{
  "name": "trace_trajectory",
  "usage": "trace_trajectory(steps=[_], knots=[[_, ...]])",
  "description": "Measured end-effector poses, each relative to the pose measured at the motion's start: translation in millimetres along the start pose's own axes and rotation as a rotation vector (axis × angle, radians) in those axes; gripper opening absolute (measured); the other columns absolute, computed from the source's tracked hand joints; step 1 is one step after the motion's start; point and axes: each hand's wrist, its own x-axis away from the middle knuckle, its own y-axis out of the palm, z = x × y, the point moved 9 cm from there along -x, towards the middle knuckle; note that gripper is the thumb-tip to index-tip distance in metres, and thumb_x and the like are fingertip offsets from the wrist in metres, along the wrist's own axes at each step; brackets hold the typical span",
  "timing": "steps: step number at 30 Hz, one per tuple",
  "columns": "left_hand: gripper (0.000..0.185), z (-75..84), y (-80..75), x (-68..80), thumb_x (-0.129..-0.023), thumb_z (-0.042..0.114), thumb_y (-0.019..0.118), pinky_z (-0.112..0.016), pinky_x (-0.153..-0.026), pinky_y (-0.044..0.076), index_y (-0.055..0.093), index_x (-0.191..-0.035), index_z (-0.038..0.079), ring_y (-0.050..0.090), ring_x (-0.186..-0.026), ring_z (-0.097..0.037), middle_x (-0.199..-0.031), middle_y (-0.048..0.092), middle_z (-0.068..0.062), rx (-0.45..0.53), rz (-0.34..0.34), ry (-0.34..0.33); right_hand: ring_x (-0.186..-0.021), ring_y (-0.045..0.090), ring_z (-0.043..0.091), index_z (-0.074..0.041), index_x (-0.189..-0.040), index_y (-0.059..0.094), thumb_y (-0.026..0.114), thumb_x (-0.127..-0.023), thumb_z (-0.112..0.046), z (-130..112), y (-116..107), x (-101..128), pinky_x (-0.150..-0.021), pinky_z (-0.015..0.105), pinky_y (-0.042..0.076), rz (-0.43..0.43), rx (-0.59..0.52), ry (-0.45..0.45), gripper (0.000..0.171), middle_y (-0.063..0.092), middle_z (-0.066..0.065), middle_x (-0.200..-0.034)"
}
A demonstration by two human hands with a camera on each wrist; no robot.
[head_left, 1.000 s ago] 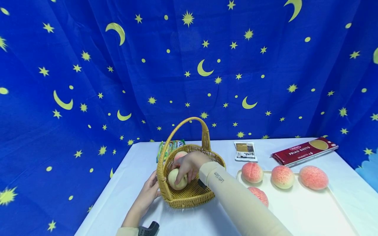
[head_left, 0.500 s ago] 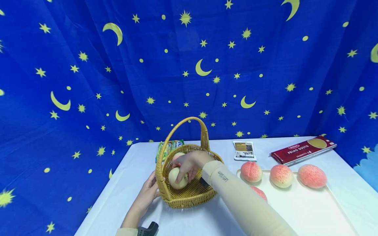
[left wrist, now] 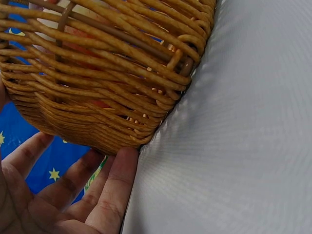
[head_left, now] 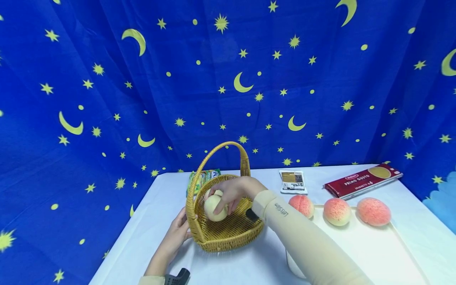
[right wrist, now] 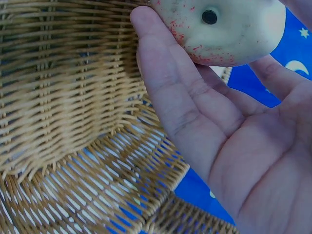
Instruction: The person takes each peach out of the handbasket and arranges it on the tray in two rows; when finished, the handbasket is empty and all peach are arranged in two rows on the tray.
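Observation:
My right hand (head_left: 231, 192) reaches into the yellow wicker basket (head_left: 231, 241) and grips a pale peach (head_left: 213, 208) between thumb and fingers. In the right wrist view this peach (right wrist: 234, 39) shows red specks and a small dark hole. Another rounded fruit shows partly behind it, mostly hidden by the hand. My left hand (head_left: 178, 229) is at the basket's left side, near the handle's foot. In the left wrist view, its extended fingers (left wrist: 117, 190) touch the bottom edge of the woven wall.
Several pink peaches, one of them a large peach (head_left: 373, 211), lie along the far edge of a white tray (head_left: 374, 253) at right. Behind stand a red spaghetti pack (head_left: 363, 182) and a small white packet (head_left: 293, 182). A green packet (head_left: 203, 178) lies behind the basket.
My right hand and the pale peach have risen slightly inside the basket. The left hand stays at the basket's side. My right forearm now covers the nearest tray peach.

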Motion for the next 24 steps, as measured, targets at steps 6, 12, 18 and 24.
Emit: trace_trajectory(steps=[6,12,18,24], knots=[[0.066,0.9,0.1,0.0,-0.110,0.039,0.059,-0.048,-0.105,0.061,0.034,-0.168,0.020,0.043,-0.154,-0.047,-0.174,0.030,-0.025,0.013,-0.008,0.018,-0.096,0.079,0.028,-0.018,-0.149,0.054,0.086,-0.093,-0.021,2.9,-13.0,11.4,-0.097,0.043,0.066,0.027,0.004,-0.047,0.064,0.052,0.016,-0.151],[0.065,0.4,-0.9,-0.7,-0.110,0.038,0.059,-0.048,-0.104,0.062,0.034,-0.168,0.020,0.042,-0.155,-0.047,-0.174,0.030,-0.025,0.002,0.004,0.009,-0.099,0.076,0.021,-0.021,-0.142,0.055,0.086,-0.093,-0.023,4.9,-24.9,27.0,-0.093,0.039,0.066,0.059,0.029,-0.086,0.058,0.056,0.009,-0.139],[0.070,-2.2,-1.8,-2.9,-0.109,0.045,0.060,-0.051,-0.105,0.062,0.033,-0.169,0.021,0.041,-0.156,-0.048,-0.175,0.030,-0.024,-0.016,0.022,-0.017,-0.097,0.077,0.022,-0.020,-0.143,0.054,0.087,-0.091,-0.022,8.4,-35.0,41.4,-0.091,0.040,0.067,0.097,0.057,-0.127,0.061,0.057,0.010,-0.138],[0.069,-3.3,-1.3,-3.4,-0.110,0.043,0.059,-0.052,-0.107,0.060,0.032,-0.169,0.021,0.038,-0.157,-0.048,-0.175,0.028,-0.024,-0.009,0.012,-0.022,-0.091,0.073,0.020,-0.018,-0.139,0.052,0.085,-0.086,-0.016,16.8,-44.2,52.9,-0.079,0.035,0.066,0.134,0.055,-0.153,0.063,0.065,0.012,-0.123]])
